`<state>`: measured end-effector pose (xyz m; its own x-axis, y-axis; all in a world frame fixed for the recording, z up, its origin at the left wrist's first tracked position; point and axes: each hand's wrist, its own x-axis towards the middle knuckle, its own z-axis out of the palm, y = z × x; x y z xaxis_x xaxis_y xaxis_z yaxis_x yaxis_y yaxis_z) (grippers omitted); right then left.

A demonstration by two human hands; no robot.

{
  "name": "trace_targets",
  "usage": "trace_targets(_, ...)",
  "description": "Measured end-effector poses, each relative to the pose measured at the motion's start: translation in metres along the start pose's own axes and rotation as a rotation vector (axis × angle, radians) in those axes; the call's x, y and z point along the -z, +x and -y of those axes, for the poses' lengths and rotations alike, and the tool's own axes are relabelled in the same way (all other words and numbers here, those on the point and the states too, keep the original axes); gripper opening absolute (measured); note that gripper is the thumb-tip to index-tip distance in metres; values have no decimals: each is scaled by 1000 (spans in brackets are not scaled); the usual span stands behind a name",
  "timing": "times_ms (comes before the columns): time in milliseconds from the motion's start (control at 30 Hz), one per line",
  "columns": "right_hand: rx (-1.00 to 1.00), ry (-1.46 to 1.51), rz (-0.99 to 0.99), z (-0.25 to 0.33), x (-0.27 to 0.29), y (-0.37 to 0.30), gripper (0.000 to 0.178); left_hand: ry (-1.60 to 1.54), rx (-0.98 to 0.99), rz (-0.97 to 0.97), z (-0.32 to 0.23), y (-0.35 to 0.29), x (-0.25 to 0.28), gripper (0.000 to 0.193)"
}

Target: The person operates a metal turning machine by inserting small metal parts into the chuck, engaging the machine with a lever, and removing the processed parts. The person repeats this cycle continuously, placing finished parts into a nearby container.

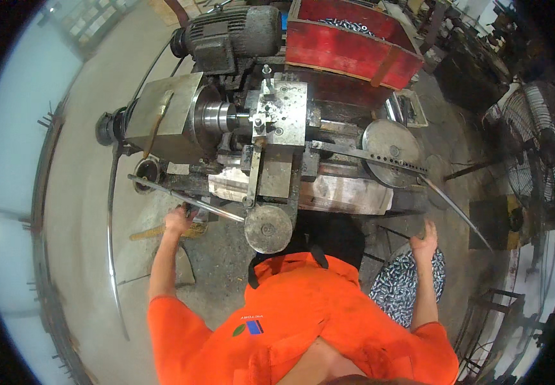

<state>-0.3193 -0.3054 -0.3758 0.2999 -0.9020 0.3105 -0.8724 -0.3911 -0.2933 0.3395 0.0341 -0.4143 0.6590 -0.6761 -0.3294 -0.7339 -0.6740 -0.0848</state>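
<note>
On the grey floor (85,160), cylindrical metal parts (394,289) lay heaped near the right hand (424,244), its fingers apart. Beside the lathe (293,106), the left hand's (178,221) finger state was unclear.

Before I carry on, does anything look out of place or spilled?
Mildly odd: a slim, brown, brush-like tool lies on the boxy grey sheet-metal cover left of the cylindrical steel spindle, its lower end jutting past the edge, so it looks precarious. No spill stands out.

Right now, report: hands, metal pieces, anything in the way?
Left hand, grip unclear. Right hand, seemingly empty. Metal pieces heaped near right hand. Long rod angles past left hand.
</note>
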Motion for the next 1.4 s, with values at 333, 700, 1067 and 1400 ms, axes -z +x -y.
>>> trace_targets(333,15,254,277,58,2,-10,39,-248,194,-22,-28,9,-53,45)
trace_targets(700,374,420,225,183,51,108,39,-507,160,-68,-2,-39,-22,42)
trace_targets(1067,969,290,398,489,10,205,30,-216,515,-740,146,-164,117,37)
trace_targets(1400,828,162,539,519,-20,199,29,-254,764,-411,216,-166,66,70)
